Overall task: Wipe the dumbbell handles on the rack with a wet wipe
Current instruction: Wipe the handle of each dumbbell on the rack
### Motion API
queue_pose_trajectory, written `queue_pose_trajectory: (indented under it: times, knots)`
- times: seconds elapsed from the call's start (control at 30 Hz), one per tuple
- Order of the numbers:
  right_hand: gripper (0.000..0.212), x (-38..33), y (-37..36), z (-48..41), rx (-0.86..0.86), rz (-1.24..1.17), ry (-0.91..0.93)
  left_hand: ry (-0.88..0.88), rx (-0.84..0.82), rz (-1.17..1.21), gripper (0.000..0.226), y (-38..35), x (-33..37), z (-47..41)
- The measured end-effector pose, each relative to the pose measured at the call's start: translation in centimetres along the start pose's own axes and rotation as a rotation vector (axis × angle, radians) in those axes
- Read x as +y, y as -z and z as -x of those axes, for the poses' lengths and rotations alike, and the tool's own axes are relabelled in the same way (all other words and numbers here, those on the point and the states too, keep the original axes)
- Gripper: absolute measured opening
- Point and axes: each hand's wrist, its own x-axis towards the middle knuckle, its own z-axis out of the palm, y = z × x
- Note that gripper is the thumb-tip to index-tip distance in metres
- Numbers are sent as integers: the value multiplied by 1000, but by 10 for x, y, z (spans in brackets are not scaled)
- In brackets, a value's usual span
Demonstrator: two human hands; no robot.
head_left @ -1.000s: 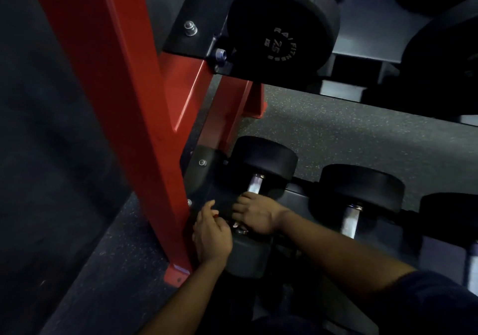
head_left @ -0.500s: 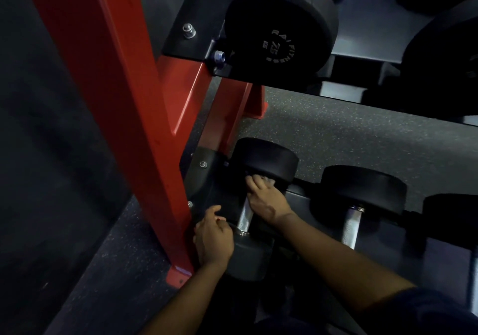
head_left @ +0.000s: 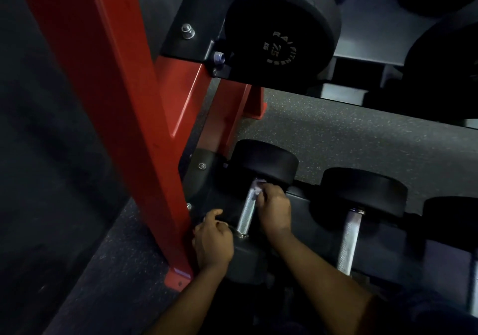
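The leftmost dumbbell on the bottom shelf has a knurled silver handle between two black heads. My right hand is shut on a pale wet wipe, pressed against the far end of that handle beside the rear head. My left hand rests curled on the near head of the same dumbbell. To the right lies a second dumbbell with a bare silver handle.
A red rack upright stands just left of my left hand, its foot bolted to the speckled floor. An upper shelf holds a large black dumbbell. A third dumbbell head sits at the far right.
My right hand has slid from the near end of the handle up to the far end, baring the silver grip. My left hand stays on the near head.
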Motion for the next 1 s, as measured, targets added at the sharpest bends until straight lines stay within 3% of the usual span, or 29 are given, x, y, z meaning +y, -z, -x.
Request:
queue_pose_trajectory:
  times: [0.07,0.13,0.27,0.33,0.53,0.7,0.77,0.83,0.93,1.0]
  knots:
    - [21,-13,0,-2,58,-229,-396,1,1,-2,39,1,0,0]
    - [21,-12,-6,-10,38,-318,-588,2,-1,-1,39,1,1,0]
    - [24,2,-17,-31,-365,-821,-686,8,-5,-3,38,0,0,-1]
    - [31,3,-12,-35,-531,-927,-674,17,-9,-8,38,0,-1,-2]
    - [29,10,-14,-31,-572,-799,-603,35,-28,-28,37,0,0,-1]
    - [14,18,-21,-3,-796,-501,-620,47,-34,-33,36,1,1,-2]
    - [16,15,-19,-10,-705,-621,-634,44,-33,-36,35,2,2,-1]
    - [13,17,-22,-28,-486,-672,-652,47,-30,-30,34,2,1,-1]
    - [20,21,-13,-38,-186,-484,-619,43,-36,-31,32,2,1,-1]
    - [24,19,-4,-23,-141,-371,-494,46,-38,-32,31,2,2,0]
